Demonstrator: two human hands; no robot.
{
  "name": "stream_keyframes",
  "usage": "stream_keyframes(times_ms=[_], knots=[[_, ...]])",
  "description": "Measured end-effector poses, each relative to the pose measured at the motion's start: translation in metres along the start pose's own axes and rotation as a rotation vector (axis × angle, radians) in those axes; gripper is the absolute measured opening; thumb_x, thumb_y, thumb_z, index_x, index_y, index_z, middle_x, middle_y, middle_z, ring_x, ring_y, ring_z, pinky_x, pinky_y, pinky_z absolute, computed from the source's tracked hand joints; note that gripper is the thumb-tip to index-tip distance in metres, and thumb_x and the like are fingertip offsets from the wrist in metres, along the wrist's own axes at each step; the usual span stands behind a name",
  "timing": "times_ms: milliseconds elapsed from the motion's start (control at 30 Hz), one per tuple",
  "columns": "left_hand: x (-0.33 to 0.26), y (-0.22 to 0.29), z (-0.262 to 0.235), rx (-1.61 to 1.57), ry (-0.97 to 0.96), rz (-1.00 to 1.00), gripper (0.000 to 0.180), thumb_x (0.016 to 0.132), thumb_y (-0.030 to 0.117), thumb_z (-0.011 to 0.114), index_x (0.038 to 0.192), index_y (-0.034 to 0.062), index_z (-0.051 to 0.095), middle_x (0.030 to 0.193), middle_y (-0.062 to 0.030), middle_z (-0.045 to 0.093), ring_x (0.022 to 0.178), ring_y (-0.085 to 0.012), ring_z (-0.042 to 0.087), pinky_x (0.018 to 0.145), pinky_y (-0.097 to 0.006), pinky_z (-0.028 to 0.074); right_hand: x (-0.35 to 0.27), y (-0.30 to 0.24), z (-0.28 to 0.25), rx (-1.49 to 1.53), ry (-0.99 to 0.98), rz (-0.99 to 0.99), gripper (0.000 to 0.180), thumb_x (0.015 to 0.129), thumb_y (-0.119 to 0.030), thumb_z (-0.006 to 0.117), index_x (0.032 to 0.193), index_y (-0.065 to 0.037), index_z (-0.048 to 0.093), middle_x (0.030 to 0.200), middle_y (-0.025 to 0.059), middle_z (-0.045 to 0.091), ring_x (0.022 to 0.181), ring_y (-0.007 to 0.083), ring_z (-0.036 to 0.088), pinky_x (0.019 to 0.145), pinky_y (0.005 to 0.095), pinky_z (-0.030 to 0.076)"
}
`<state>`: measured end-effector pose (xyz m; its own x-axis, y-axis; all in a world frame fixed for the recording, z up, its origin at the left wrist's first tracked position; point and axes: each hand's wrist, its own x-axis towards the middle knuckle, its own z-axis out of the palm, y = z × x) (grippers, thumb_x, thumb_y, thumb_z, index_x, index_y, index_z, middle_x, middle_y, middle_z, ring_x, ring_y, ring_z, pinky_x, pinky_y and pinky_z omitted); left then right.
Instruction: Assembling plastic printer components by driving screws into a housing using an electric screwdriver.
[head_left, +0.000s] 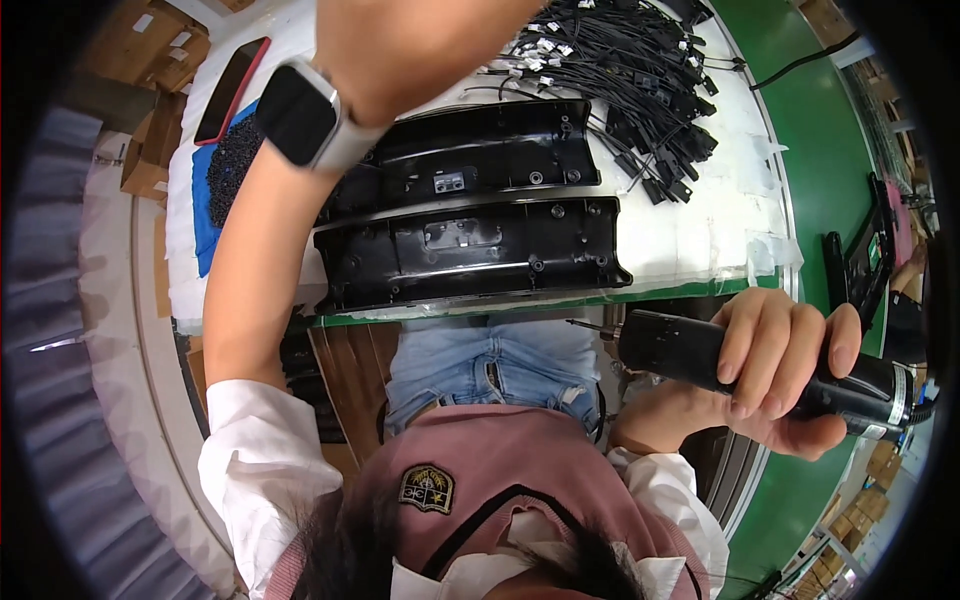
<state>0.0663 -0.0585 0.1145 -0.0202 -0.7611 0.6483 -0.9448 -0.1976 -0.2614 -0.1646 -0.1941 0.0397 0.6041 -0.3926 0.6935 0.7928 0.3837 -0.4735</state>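
Observation:
My right hand is wrapped round a black electric screwdriver, held beside my body at the near right edge of the table. Its thin bit points left, touching nothing. Across the far left side reaches my left hand, with a smartwatch on the wrist; its fingers are smeared and cut off by the upper edge. Below it lie two long, curved black plastic housings: the near housing along the table's front edge, the far housing just behind it, partly hidden by my left wrist.
A heap of black cables with white connectors covers the far right of the white tabletop. At the left, small black screws lie on a blue sheet, near a red-edged phone. Cardboard boxes stand beyond.

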Motion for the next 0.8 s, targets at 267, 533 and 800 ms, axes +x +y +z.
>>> stream_keyframes(times_ms=[267, 533, 800], knots=[[-0.051, -0.016, -0.006, -0.69, 0.5, -0.425, 0.013, 0.089, -0.001, 0.058, 0.101, -0.0023, 0.063, 0.091, -0.0096, 0.066, 0.07, -0.0146, 0.064, 0.064, -0.025, 0.052, 0.002, 0.011, 0.01, 0.055, -0.091, 0.048, 0.044, 0.085, -0.034, 0.07, 0.108, -0.01, 0.041, 0.068, 0.0003, 0.058, 0.047, 0.0117, 0.057, 0.049, 0.0278, 0.048], [-0.139, -0.048, -0.011, -0.795, 0.121, -1.096, 0.012, 0.082, 0.005, 0.067, 0.092, -0.0014, 0.066, 0.07, 0.0003, 0.058, 0.061, -0.0015, 0.047, 0.053, -0.017, 0.032, 0.005, 0.013, 0.023, 0.044, -0.094, 0.119, 0.042, 0.084, -0.029, 0.072, 0.105, -0.009, 0.041, 0.066, 0.0009, 0.057, 0.045, 0.0137, 0.055, 0.049, 0.0295, 0.046], [-0.185, -0.054, -0.04, -0.734, -0.411, -1.1, 0.013, 0.088, 0.006, 0.061, 0.097, -0.0018, 0.068, 0.075, -0.004, 0.064, 0.064, -0.0066, 0.053, 0.056, -0.021, 0.038, 0.008, 0.013, 0.028, -0.019, -0.122, 0.133, 0.041, 0.083, -0.03, 0.071, 0.103, -0.009, 0.042, 0.06, -0.0018, 0.056, 0.043, 0.011, 0.054, 0.048, 0.027, 0.048]])
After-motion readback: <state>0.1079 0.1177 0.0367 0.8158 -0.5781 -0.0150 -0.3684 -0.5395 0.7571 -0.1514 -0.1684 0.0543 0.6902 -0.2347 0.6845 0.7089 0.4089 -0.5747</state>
